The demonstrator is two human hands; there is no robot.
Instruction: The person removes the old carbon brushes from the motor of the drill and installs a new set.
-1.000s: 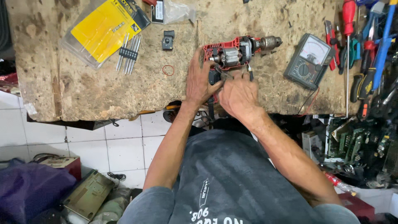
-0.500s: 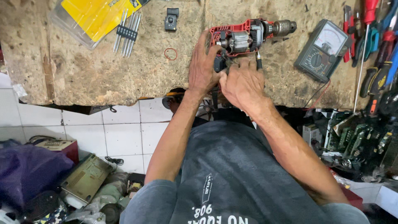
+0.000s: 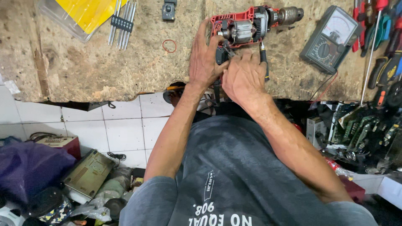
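On the worn workbench [image 3: 125, 71] an opened red electric drill [image 3: 247, 27] lies just left of an analog multimeter [image 3: 333, 39], the left hand [image 3: 205, 62] curled around the drill's handle end and the right hand [image 3: 245, 77] closed on a screwdriver [image 3: 264, 58] beside it

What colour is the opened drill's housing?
Red, seen in the head view: the drill lies opened on the bench.

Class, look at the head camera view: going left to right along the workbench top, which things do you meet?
Clear plastic packet with yellow card → set of metal bits → red rubber band → left hand → opened red drill → analogue multimeter → screwdrivers.
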